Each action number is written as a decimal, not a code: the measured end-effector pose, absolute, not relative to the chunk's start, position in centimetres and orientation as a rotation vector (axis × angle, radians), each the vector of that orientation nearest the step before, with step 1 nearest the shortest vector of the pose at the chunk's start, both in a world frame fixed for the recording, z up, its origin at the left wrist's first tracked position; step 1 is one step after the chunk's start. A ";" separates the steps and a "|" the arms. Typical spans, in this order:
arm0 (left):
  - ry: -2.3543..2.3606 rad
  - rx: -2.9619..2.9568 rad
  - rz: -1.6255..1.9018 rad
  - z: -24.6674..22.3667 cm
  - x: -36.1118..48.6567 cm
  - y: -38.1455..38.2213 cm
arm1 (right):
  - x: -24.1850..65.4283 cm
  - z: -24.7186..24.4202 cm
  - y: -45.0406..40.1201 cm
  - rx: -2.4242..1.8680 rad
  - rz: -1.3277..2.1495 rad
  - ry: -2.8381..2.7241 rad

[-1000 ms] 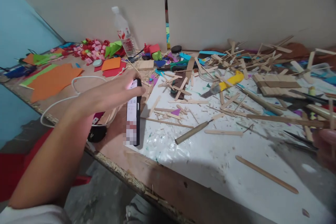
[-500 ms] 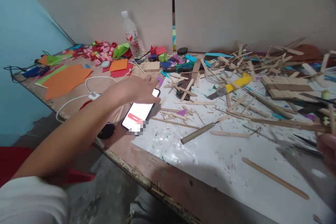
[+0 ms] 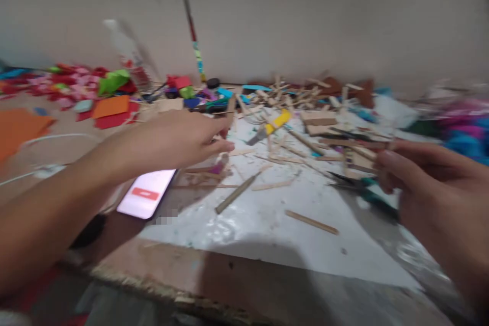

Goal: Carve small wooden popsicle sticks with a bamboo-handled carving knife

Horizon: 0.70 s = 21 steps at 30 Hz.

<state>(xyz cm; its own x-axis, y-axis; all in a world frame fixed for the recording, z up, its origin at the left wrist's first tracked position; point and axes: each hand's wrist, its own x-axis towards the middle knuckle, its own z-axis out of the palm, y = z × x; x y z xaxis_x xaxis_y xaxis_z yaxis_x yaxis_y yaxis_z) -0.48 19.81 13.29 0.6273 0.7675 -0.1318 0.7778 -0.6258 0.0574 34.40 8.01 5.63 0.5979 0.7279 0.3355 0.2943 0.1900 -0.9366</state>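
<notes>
Phone (image 3: 146, 194) lies lit on the surface (image 3: 160, 260), partly hidden by your left hand (image 3: 181, 135), fingers parted, empty; checking it seems the step, and a tap would call for moving leftward; by the scissors (image 3: 376, 201), your right hand's (image 3: 431, 181) fingers curl, hold unclear

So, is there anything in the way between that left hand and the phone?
Nothing visible. The left hand is beyond the phone, whose near part lies uncovered; its far end is hidden behind the wrist. The white cable shows off to the left, not between them.
</notes>
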 end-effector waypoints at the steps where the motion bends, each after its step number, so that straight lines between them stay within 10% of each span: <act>1: 1.191 2.733 -0.161 13.0 1.1 19.6 | 34.8 5.9 8.2 -1.367 0.357 -0.915; 21: 0.459 2.917 0.379 2.7 22.1 15.4 | 38.6 8.8 8.0 -1.094 0.350 -0.704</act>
